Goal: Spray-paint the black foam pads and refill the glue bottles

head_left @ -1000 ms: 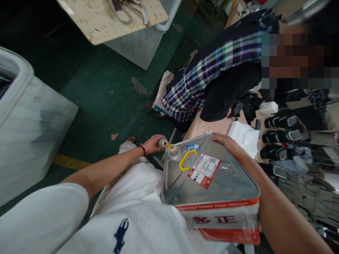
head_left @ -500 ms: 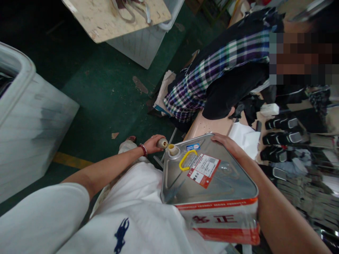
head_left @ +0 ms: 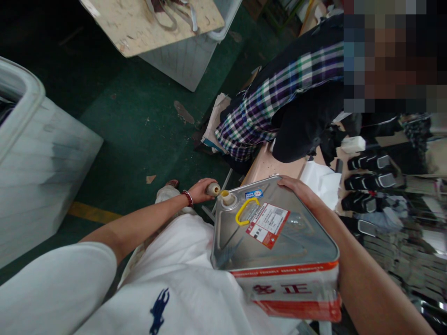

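A large square metal can (head_left: 307, 242) with a red and white side lies tilted against my white shirt. Its top carries a printed label (head_left: 268, 225), a yellow handle (head_left: 240, 215) and a pale spout (head_left: 228, 199) near the corner. Wrapped around a small, dirty whitish bottle (head_left: 213, 189) is my left hand (head_left: 201, 190). The bottle's mouth faces the spout almost touching it, and yellowish stuff shows at the spout's lip. My right hand (head_left: 290, 184) grips the can's far edge, with that forearm along its side; some of its fingers are hidden.
A co-worker in a plaid shirt (head_left: 272, 97) bends over a workbench (head_left: 258, 167) close beyond the can. Black pieces (head_left: 368, 162) and white sheets (head_left: 319, 181) lie on the bench. Large white bins (head_left: 70, 144) and a board (head_left: 139, 28) stand across the green floor (head_left: 139, 116).
The co-worker's dark-sleeved arm and head have shifted a little. My hands, the bottle and the can stay almost the same, and the view has slid slightly.
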